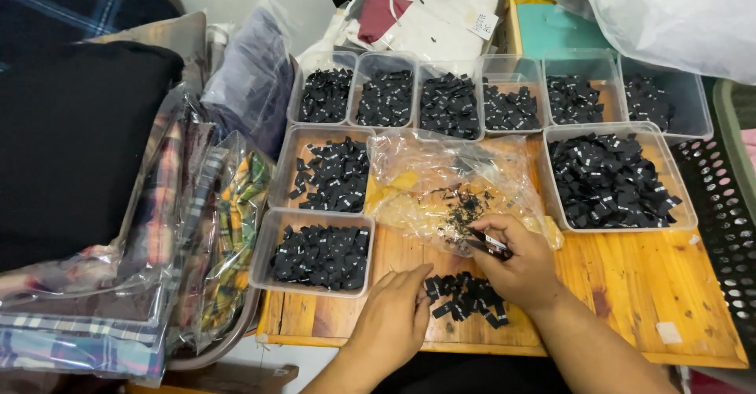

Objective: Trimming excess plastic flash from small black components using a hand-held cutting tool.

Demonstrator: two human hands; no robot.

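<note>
A small pile of black fabric labels [466, 298] lies on the wooden table [630, 284] near its front edge. My left hand [394, 315] rests beside the pile, its fingertips touching the pile's left edge. My right hand [512, 260] hovers just above the pile and pinches a thin stack of black labels [488, 244] between thumb and fingers. Right behind my right hand lies a crumpled clear plastic bag [441, 181] with a few black scraps in it.
Several clear plastic tubs of black labels fill the table: a back row [449, 103], two at the left [323, 173] [315, 254], a large one at the right [610, 177]. Bagged plaid fabrics [220, 229] crowd the left. A black perforated basket [720, 213] stands right.
</note>
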